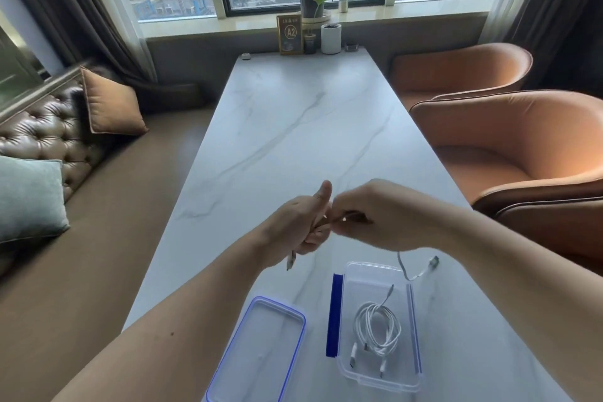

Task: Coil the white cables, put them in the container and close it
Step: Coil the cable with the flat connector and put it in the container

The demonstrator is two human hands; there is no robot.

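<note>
My left hand (305,222) and my right hand (368,215) meet above the marble table (293,127), both closed on a white cable. One end of that cable (416,274) hangs from under my right wrist, and its plug rests on the table beside the container. Another plug end pokes out below my left hand. The clear container (347,365) with blue clips stands open near the front edge, and a coiled white cable (378,328) lies inside it. The blue-rimmed lid (261,346) lies flat to its left.
Two orange armchairs (509,140) stand along the table's right side. A brown tufted sofa (49,127) with cushions runs along the left. At the table's far end stand a framed A2 sign (289,34), a white cup (331,38) and small plants.
</note>
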